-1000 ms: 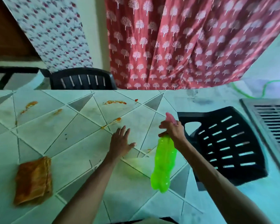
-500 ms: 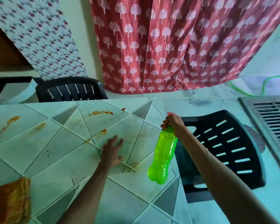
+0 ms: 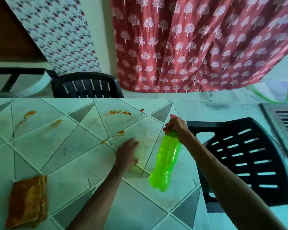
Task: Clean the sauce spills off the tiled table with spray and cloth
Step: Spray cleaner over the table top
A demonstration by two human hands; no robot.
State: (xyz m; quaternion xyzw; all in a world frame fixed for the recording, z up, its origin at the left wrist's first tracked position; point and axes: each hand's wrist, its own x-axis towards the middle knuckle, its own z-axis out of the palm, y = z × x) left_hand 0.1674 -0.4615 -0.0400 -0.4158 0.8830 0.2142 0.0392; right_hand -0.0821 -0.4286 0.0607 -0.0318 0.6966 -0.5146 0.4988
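Note:
My right hand (image 3: 176,127) grips the pink spray head of a bright green bottle (image 3: 166,161), held tilted above the tiled table (image 3: 70,156) near its right edge. My left hand (image 3: 126,154) rests flat on the tiles with straight fingers, just left of the bottle. Orange sauce spills lie ahead: a streak (image 3: 118,112) near the far edge, a smear (image 3: 119,133) just beyond my left fingers, and fainter marks (image 3: 29,114) at the far left. A folded orange-brown cloth (image 3: 28,201) lies at the near left of the table.
A black plastic chair (image 3: 249,156) stands against the table's right side, another black chair (image 3: 85,86) behind the far edge. A red patterned curtain (image 3: 198,44) hangs behind. A metal floor grate (image 3: 283,123) lies at the far right.
The view has swung back to the left, bringing the cloth and the left spills into sight. My right hand still holds the bottle over the table's right part; my left hand stays flat on the tiles.

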